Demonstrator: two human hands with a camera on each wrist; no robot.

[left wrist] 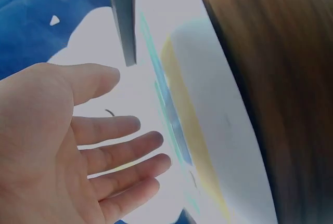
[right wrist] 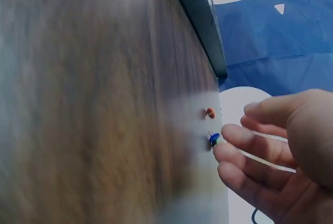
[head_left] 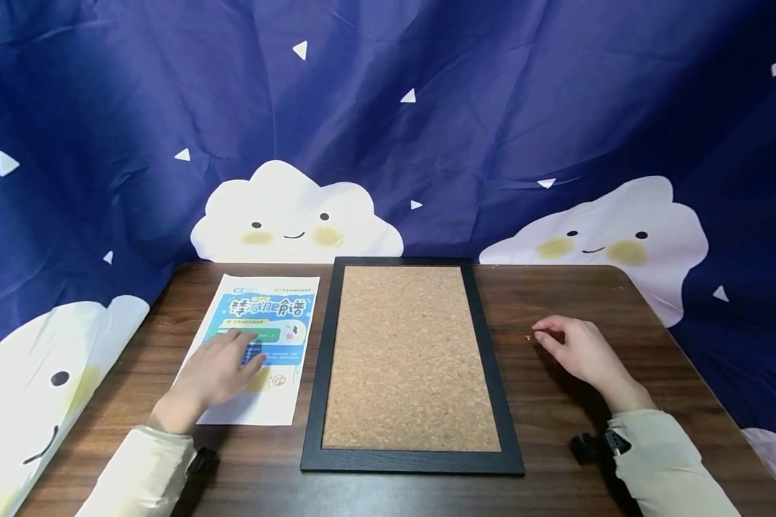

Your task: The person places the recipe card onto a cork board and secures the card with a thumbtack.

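A printed sheet of paper (head_left: 284, 402) with blue and green areas and Chinese lettering lies left of a cork board (head_left: 414, 359) in a black frame. My left hand (head_left: 216, 370) is over the sheet; in the left wrist view its fingers are extended and spread, with nothing between them. Right of the board, my right hand (head_left: 578, 350) hovers close by some small push pins, its fingers loosely bent and holding nothing. The right wrist view shows an orange push pin (right wrist: 210, 113) and a blue push pin (right wrist: 214, 139) just ahead of the fingertips.
The brown wooden table (head_left: 414, 495) carries everything. Behind it hangs a dark blue curtain (head_left: 362, 108) printed with clouds and white triangles. Dark wrist devices (head_left: 202, 463) sit at both cuffs.
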